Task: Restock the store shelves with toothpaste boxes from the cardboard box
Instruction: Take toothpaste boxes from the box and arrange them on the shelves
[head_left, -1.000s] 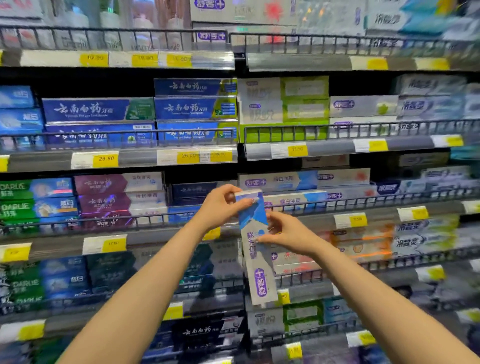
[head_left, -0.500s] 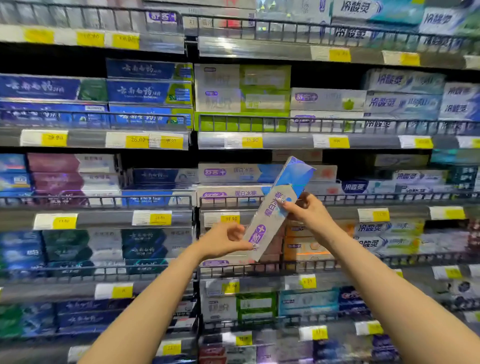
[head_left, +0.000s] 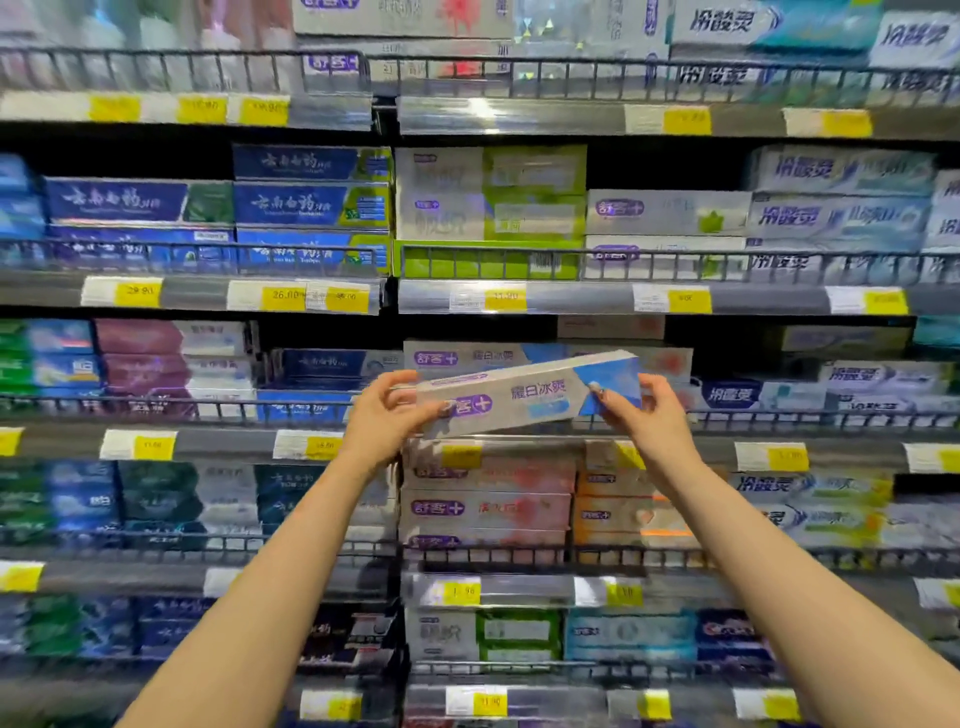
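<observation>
I hold a white and blue toothpaste box (head_left: 530, 395) almost level in front of the middle shelf. My left hand (head_left: 384, 415) grips its left end, fingers curled round it. My right hand (head_left: 639, 415) pinches its blue right end. Just behind it lies a matching box (head_left: 467, 356) on the shelf, behind a black wire rail (head_left: 779, 418). The cardboard box is out of view.
Several shelves of toothpaste boxes fill the view, each fronted by a wire rail and a strip with yellow price tags (head_left: 501, 299). Blue boxes (head_left: 311, 205) stand upper left, green and white ones (head_left: 488, 197) above the held box, red and white ones (head_left: 483, 509) below it.
The box has turned from upright through a slant to nearly level. Both hands have risen with it towards the middle shelf, the left now on its left end.
</observation>
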